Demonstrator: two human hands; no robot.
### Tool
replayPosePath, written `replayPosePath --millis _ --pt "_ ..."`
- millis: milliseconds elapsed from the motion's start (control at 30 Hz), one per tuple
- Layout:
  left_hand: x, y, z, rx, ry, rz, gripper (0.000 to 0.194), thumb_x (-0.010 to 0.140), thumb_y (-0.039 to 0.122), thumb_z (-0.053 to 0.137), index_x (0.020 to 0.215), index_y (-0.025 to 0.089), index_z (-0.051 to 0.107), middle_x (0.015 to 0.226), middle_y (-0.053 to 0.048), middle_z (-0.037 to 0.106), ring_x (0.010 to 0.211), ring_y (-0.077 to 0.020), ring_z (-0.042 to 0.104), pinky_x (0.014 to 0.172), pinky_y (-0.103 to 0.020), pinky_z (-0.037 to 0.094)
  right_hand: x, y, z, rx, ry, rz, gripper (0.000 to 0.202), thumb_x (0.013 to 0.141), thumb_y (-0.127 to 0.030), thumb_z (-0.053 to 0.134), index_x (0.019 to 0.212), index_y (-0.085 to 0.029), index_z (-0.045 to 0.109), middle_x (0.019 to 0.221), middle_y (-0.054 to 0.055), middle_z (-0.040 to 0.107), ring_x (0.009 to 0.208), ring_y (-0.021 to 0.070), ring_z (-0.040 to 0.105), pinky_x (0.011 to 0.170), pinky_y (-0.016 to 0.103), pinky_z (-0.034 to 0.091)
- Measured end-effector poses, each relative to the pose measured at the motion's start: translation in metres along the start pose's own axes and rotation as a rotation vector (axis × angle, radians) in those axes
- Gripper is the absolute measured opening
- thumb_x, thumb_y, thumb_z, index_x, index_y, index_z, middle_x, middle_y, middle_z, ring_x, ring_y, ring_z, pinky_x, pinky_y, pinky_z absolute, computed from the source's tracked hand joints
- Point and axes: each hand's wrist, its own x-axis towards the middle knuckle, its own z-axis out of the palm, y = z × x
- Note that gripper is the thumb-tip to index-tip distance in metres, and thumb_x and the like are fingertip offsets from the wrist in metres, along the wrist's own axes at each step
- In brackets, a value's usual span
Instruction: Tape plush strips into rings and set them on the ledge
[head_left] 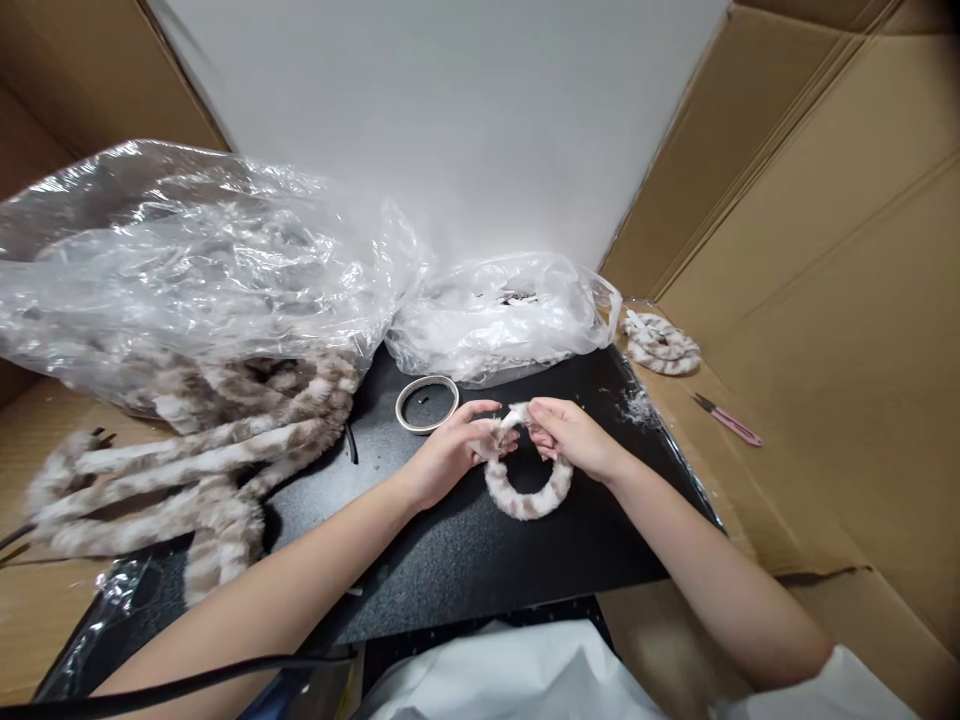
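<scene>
A fur ring sits between left hand and right hand, right of a tape roll on the tabletop. A plastic bag lies behind, fur strips left, snips right.

From the wearer's head, the one view looks forward and down over a flat black tabletop, facing a plain pale-grey wall. It is close, the bare left hand and bare right hand near mid-frame.

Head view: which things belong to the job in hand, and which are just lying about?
Belongs, it seems:
fuzzy ring, in left hand and right hand
matching fuzzy strips
pink-handled snips, perhaps

Probably lying about:
black scrap
white fluff
</scene>
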Motion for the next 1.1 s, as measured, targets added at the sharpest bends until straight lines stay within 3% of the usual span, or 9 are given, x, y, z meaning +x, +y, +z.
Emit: replayPosePath --millis 67,200,333,433,500,600,733,1100 --pt "0.001 -0.001 -0.001 0.066 0.016 0.029 0.045 0.063 0.029 0.083 0.099 0.019 0.057 0.079 0.0 0.07 0.07 -0.015 0.068 0.073 -0.026 0.05 -0.003 0.0 -0.004 0.01 0.028 0.001 0.048 0.076 -0.066 0.06 0.077 -0.019 0.052 0.054 -0.007 0.043 0.044 0.0067 0.038 0.046 0.022 0.035" --pt "0.003 -0.007 -0.003 0.15 0.016 0.06 0.035 0.07 0.033 0.08 0.091 0.018 0.058 0.078 0.0 0.069 0.064 -0.0121 0.065 0.064 -0.023 0.048 -0.007 -0.003 -0.006 -0.009 0.027 -0.012 0.049 0.076 -0.063 0.062 0.099 -0.019 0.057 0.067 -0.002 0.06 0.049 0.0103 0.052 0.05 0.024 0.041" --pt "0.002 -0.008 -0.004 0.21 0.014 0.104 0.035 0.07 0.039 0.078 0.09 0.017 0.058 0.077 0.001 0.066 0.064 -0.0113 0.061 0.062 -0.023 0.049 -0.007 -0.003 0.002 -0.095 0.017 -0.072 0.038 0.075 -0.05 0.069 0.093 -0.018 0.06 0.066 -0.003 0.059 0.049 0.0091 0.052 0.052 0.024 0.044" --pt "-0.001 -0.006 -0.002 0.404 0.038 0.186 0.037 0.067 0.035 0.081 0.09 0.018 0.058 0.071 0.003 0.062 0.06 -0.0104 0.058 0.058 -0.021 0.048 -0.009 -0.002 0.007 -0.205 0.052 -0.124 0.029 0.081 -0.044 0.064 0.094 -0.018 0.061 0.071 -0.001 0.062 0.053 0.0107 0.054 0.055 0.026 0.047" --pt "-0.004 -0.006 0.001 0.542 0.082 0.224 0.033 0.068 0.033 0.079 0.089 0.017 0.059 0.068 0.003 0.06 0.056 -0.0096 0.056 0.055 -0.02 0.046 -0.012 -0.003 0.007 -0.399 0.095 -0.253 0.03 0.079 -0.035 0.068 0.103 -0.019 0.06 0.088 0.002 0.066 0.069 0.015 0.061 0.065 0.029 0.05" --pt "-0.006 -0.006 0.006 0.638 0.147 0.247 0.027 0.074 0.036 0.074 0.086 0.016 0.06 0.061 0.004 0.058 0.05 -0.0086 0.052 0.05 -0.019 0.043 -0.018 -0.006 0.005 -0.806 0.162 -0.585 0.032 0.077 -0.016 0.067 0.108 -0.02 0.061 0.107 0.007 0.065 0.098 0.0213 0.059 0.085 0.036 0.048" --pt "-0.006 -0.008 0.007 0.71 0.201 0.26 0.026 0.074 0.038 0.072 0.082 0.016 0.06 0.054 0.006 0.053 0.044 -0.008 0.046 0.044 -0.017 0.036 -0.019 -0.007 0.003 -1.119 0.178 -0.829 0.011 0.085 -0.012 0.056 0.088 -0.02 0.064 0.092 0.006 0.07 0.092 0.0209 0.06 0.084 0.037 0.044" --pt "-0.007 -0.008 0.008 0.853 0.324 0.394 0.018 0.071 0.025 0.069 0.071 0.017 0.053 0.055 0.008 0.046 0.052 -0.0076 0.037 0.051 -0.019 0.028 -0.019 0.005 0.017 -1.182 0.429 -0.893 0.012 0.082 -0.01 0.057 0.076 -0.019 0.062 0.079 0.003 0.071 0.079 0.0185 0.061 0.082 0.037 0.041"
